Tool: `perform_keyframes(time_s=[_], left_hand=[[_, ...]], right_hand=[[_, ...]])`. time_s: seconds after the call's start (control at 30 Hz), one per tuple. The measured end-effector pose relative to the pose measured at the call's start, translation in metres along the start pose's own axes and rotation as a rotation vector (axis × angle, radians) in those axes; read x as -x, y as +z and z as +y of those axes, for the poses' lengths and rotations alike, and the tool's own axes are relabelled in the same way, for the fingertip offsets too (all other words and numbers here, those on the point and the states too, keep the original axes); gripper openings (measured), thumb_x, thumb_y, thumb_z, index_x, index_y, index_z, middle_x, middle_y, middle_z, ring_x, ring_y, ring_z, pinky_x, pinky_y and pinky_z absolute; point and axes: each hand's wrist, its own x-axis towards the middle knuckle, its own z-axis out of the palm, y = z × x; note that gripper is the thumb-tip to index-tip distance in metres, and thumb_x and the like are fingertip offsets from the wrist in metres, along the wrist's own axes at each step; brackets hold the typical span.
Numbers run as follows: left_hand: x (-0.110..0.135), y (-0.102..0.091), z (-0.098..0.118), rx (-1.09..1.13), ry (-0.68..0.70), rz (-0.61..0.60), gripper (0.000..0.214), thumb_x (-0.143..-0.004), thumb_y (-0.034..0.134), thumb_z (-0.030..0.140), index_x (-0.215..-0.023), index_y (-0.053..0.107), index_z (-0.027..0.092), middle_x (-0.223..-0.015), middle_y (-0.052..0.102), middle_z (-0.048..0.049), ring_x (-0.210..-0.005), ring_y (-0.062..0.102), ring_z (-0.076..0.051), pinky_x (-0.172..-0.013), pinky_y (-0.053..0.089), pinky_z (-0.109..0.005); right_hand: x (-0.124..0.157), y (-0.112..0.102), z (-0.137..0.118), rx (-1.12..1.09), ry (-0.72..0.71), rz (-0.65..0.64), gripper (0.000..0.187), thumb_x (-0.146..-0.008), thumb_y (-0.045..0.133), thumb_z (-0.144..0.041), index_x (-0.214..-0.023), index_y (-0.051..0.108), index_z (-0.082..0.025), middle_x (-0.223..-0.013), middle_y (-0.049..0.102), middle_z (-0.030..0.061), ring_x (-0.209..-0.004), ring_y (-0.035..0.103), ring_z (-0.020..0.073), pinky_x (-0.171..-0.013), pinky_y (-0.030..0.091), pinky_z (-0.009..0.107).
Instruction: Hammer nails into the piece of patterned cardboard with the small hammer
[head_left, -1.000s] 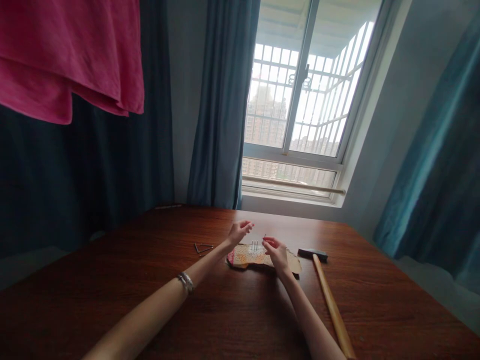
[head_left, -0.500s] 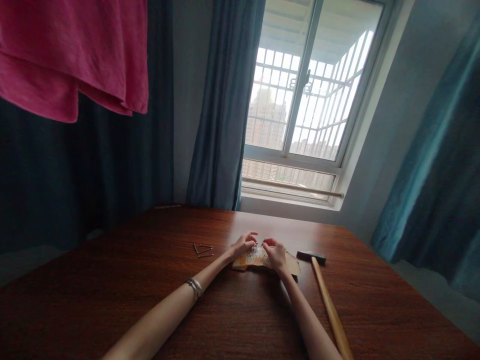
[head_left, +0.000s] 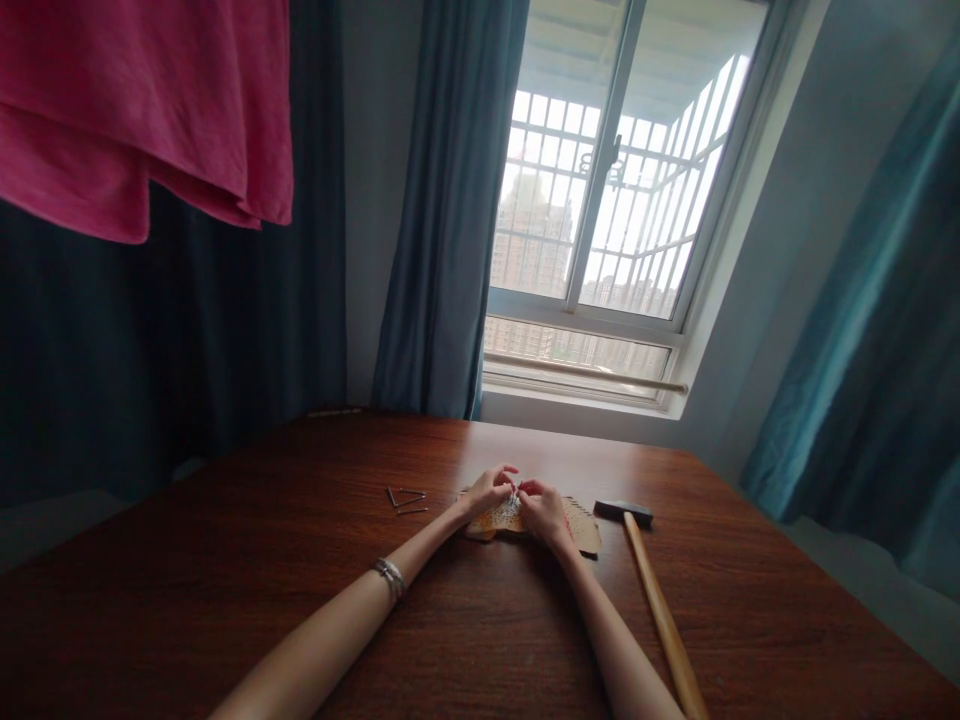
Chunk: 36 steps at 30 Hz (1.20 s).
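Note:
A speckled cardboard piece (head_left: 586, 528) with ragged edges lies on the table under both my hands. My left hand (head_left: 489, 492) is closed in a pinch over its left part, at a thin upright nail (head_left: 514, 494). My right hand (head_left: 545, 512) comes in from the other side, thumb and finger pinched on what looks like another nail, mostly hidden by the fingers. The fingertips of the two hands almost meet. Several loose nails (head_left: 406, 499) rest on the table left of the cardboard.
A hammer (head_left: 654, 580) with a dark head and wooden handle lies right of the cardboard, beside my right forearm. The brown wooden table (head_left: 480, 630) reaches toward a barred window (head_left: 600, 200). Blue curtains (head_left: 442, 220) and a pink cloth (head_left: 150, 110) hang behind.
My right hand has moved slightly left, bringing its fingertips up to those of my left hand. The left hand, hammer and loose nails stay where they were.

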Motion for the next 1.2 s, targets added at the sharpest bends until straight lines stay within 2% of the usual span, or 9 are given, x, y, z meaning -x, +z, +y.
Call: perform_keyframes(time_s=[0.2,0.4,0.6,0.8,1.03,1.13,1.2], left_hand=[[0.002,-0.001,0.001,-0.112,0.046,0.009,0.035,-0.068,0.054,0.024,-0.101,0.056,0.012,-0.075,0.061,-0.0029,-0.068,0.055,-0.014,-0.061,0.041,-0.022],[0.001,0.002,-0.01,-0.234,0.096,0.061,0.03,-0.071,0.058,0.033,-0.094,0.06,0.014,-0.078,0.064,-0.0032,-0.074,0.059,-0.014,-0.067,0.045,-0.023],[-0.001,0.003,-0.017,-0.284,0.143,0.081,0.027,-0.071,0.059,0.035,-0.087,0.061,0.013,-0.08,0.065,-0.0037,-0.072,0.059,-0.013,-0.067,0.046,-0.023],[0.0,0.003,-0.012,-0.336,0.13,0.06,0.024,-0.072,0.058,0.034,-0.079,0.063,0.012,-0.074,0.064,-0.0024,-0.071,0.058,-0.013,-0.067,0.045,-0.021],[0.002,0.005,-0.003,-0.371,0.114,0.064,0.022,-0.072,0.058,0.033,-0.077,0.063,0.012,-0.073,0.064,-0.002,-0.069,0.057,-0.013,-0.065,0.044,-0.02],[0.003,0.005,-0.003,-0.371,0.113,0.069,0.02,-0.072,0.058,0.031,-0.078,0.064,0.012,-0.073,0.064,-0.002,-0.07,0.058,-0.013,-0.065,0.044,-0.02],[0.003,0.005,-0.004,-0.367,0.1,0.078,0.02,-0.072,0.057,0.029,-0.079,0.064,0.013,-0.074,0.065,-0.0022,-0.07,0.058,-0.013,-0.065,0.044,-0.02]], right_hand=[[0.002,0.001,0.001,0.035,-0.015,-0.013,0.022,-0.073,0.051,-0.032,-0.079,0.068,-0.02,-0.076,0.07,0.0031,-0.069,0.063,0.0165,-0.067,0.047,0.026],[0.005,0.001,0.0,0.069,-0.061,-0.016,0.023,-0.075,0.05,-0.031,-0.079,0.068,-0.018,-0.077,0.07,0.0042,-0.072,0.062,0.0161,-0.069,0.046,0.024],[0.004,0.004,0.006,0.154,-0.04,0.007,0.018,-0.073,0.052,-0.027,-0.076,0.068,-0.019,-0.076,0.069,0.0041,-0.075,0.06,0.0171,-0.069,0.044,0.025],[0.004,0.004,0.009,0.206,-0.028,0.006,0.017,-0.071,0.053,-0.024,-0.076,0.068,-0.018,-0.077,0.068,0.0041,-0.079,0.058,0.0172,-0.072,0.042,0.025],[0.007,0.004,0.001,0.224,-0.009,-0.021,0.018,-0.072,0.052,-0.024,-0.078,0.069,-0.019,-0.079,0.068,0.005,-0.079,0.059,0.0171,-0.072,0.043,0.025],[0.005,-0.005,-0.006,0.228,0.014,-0.058,0.021,-0.073,0.051,-0.024,-0.082,0.069,-0.017,-0.081,0.069,0.0056,-0.077,0.061,0.0163,-0.071,0.044,0.024],[0.002,-0.021,-0.01,0.24,0.033,-0.082,0.023,-0.071,0.052,-0.025,-0.085,0.069,-0.016,-0.084,0.069,0.0065,-0.078,0.061,0.0166,-0.072,0.044,0.024]])
